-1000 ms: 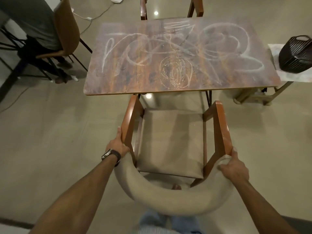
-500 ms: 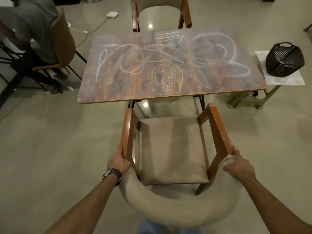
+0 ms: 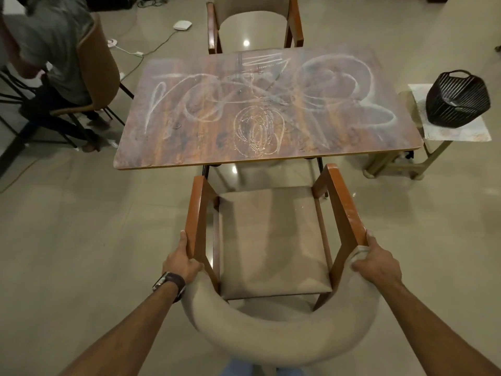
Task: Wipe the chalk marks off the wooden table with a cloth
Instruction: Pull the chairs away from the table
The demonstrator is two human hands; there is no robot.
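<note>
The wooden table (image 3: 189, 147) stands ahead of me, its top covered with white chalk marks (image 3: 271, 104) in loops and scribbles. Between me and the table is an armchair (image 3: 271, 240) with wooden arms and a beige padded seat and backrest. My left hand (image 3: 180, 263), with a watch at the wrist, grips the rear end of the left arm. At the rear end of the right arm my right hand (image 3: 378, 264) grips where the wood meets the backrest. No cloth is in view.
A second chair (image 3: 254, 25) stands at the table's far side. A person sits on a chair (image 3: 89, 77) at the left. A dark slatted basket (image 3: 458, 99) rests on a small side table (image 3: 458, 131) at the right. Cables and a white device (image 3: 182, 24) lie on the floor behind.
The chair has moved back from the table with both hands on it, and a gap has opened between seat and table edge. My view has drawn back and tilted up, showing the far chair.
</note>
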